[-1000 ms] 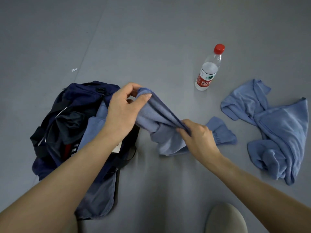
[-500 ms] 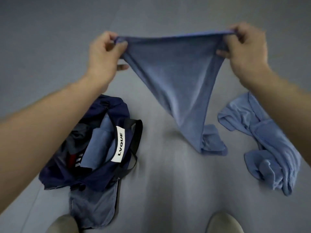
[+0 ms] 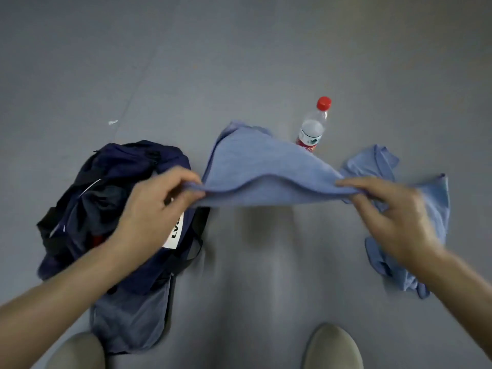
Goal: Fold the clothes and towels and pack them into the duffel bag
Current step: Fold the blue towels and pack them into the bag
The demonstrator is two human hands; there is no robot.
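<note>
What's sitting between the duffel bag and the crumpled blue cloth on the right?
In the head view, the blue towel spans that gap, pinched by the left hand and right hand; under it is bare grey floor.

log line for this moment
phase: folding | left hand: pinches towel corner | right hand: pinches opposite corner | duffel bag: open

I see both hands lower than half a second ago. The left hand (image 3: 151,209) now sits over the duffel bag (image 3: 111,177) and hides part of its white label (image 3: 174,235), with the right hand (image 3: 394,217) level with it. The blue towel (image 3: 266,166) no longer hangs as a triangle. It spreads away from me and covers the base of the water bottle (image 3: 314,126).
</note>
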